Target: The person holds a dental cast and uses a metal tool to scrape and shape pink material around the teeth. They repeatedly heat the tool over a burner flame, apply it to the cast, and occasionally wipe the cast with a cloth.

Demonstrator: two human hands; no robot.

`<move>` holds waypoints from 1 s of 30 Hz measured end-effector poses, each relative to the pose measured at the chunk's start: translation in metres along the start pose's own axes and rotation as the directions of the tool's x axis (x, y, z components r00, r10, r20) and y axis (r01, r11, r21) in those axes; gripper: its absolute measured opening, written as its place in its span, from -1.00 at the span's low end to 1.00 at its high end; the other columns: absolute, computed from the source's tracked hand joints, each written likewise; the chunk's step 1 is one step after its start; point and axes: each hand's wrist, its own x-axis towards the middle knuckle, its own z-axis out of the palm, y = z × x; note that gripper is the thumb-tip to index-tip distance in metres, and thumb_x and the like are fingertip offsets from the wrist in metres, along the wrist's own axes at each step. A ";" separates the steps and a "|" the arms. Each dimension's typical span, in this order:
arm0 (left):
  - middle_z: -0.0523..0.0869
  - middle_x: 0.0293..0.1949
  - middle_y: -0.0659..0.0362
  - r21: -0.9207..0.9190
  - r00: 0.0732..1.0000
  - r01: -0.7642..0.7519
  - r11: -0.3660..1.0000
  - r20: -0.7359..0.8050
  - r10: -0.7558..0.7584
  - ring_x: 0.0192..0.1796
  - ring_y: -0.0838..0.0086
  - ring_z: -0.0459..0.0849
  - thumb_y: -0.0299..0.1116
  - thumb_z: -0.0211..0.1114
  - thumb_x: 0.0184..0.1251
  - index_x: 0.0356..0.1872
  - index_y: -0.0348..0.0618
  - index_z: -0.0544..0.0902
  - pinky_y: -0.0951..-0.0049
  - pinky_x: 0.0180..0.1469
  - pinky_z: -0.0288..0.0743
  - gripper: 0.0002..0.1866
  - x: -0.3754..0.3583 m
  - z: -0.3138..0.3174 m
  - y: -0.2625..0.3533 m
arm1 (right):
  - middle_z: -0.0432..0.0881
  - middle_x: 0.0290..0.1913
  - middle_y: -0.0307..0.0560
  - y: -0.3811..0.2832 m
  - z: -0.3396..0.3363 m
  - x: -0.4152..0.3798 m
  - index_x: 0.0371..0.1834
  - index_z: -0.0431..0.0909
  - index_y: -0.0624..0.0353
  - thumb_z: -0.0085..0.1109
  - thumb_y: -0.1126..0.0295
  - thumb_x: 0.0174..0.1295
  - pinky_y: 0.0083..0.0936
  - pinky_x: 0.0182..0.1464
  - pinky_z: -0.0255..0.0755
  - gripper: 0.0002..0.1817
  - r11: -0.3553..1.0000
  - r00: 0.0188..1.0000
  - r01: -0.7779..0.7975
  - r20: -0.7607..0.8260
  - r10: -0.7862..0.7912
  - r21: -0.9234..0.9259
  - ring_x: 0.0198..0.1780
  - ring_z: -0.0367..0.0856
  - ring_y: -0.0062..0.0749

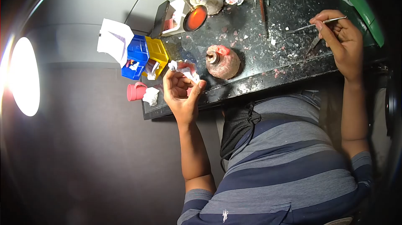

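My left hand (pixel 182 95) is raised over the bench's front edge, fingers curled around a crumpled white tissue (pixel 191 74) with pink showing in it. Just to the right stands a round alcohol burner (pixel 226 65), its surface coated in pink wax-like residue and a metal collar at its neck. Over the right part of the bench, my right hand (pixel 345 43) pinches a thin metal wax carver (pixel 300 28) between thumb and fingers, tip pointing left. Below those fingers shows the flat blade of a second tool (pixel 313 46), its handle hidden by the hand.
Blue (pixel 137 51) and yellow bins (pixel 157 51) with papers stand left, near a pink cup (pixel 135 92) and balled tissue (pixel 150 96). Behind are a dark round dish (pixel 195 18), a plastic bag (pixel 209 1) and a red-handled tool (pixel 262 7). Scraps litter the black bench (pixel 251 83).
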 end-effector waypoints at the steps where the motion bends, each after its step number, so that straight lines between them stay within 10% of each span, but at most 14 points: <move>1: 0.55 -0.08 0.11 0.006 1.000 0.005 1.000 0.009 -0.005 -0.24 0.53 0.63 -0.70 0.50 0.07 0.20 -0.34 0.40 0.56 -0.21 0.57 -0.36 0.003 0.002 0.003 | 0.70 -0.17 -0.20 0.001 -0.001 -0.001 -0.09 0.60 0.30 0.21 0.54 0.40 -0.80 -0.23 0.38 -0.90 1.000 1.000 0.012 0.002 -0.012 -0.007 -0.30 0.50 -0.78; 10: 0.66 -0.06 0.11 0.409 0.976 -0.217 0.886 0.100 0.193 -0.29 0.58 0.59 -0.52 0.68 -0.07 0.30 -0.35 0.41 0.57 -0.19 0.52 -0.15 0.017 0.017 0.010 | 0.71 -0.05 -0.13 -0.001 -0.005 -0.003 -0.06 0.61 0.24 0.14 0.53 0.43 -0.78 -0.33 0.32 -0.89 0.996 0.997 -0.071 0.018 0.072 -0.044 -0.27 0.53 -0.73; 30: 0.64 -0.29 0.17 0.621 0.943 -0.328 0.712 0.168 0.288 -0.37 0.51 0.55 -0.32 0.75 -0.19 0.27 -0.32 0.51 0.48 -0.22 0.52 -0.11 0.015 0.027 0.024 | 0.70 -0.03 -0.10 -0.003 -0.006 -0.003 -0.08 0.61 0.27 0.12 0.53 0.44 -0.76 -0.29 0.38 -0.90 0.996 0.997 -0.063 0.037 0.065 -0.057 -0.21 0.59 -0.68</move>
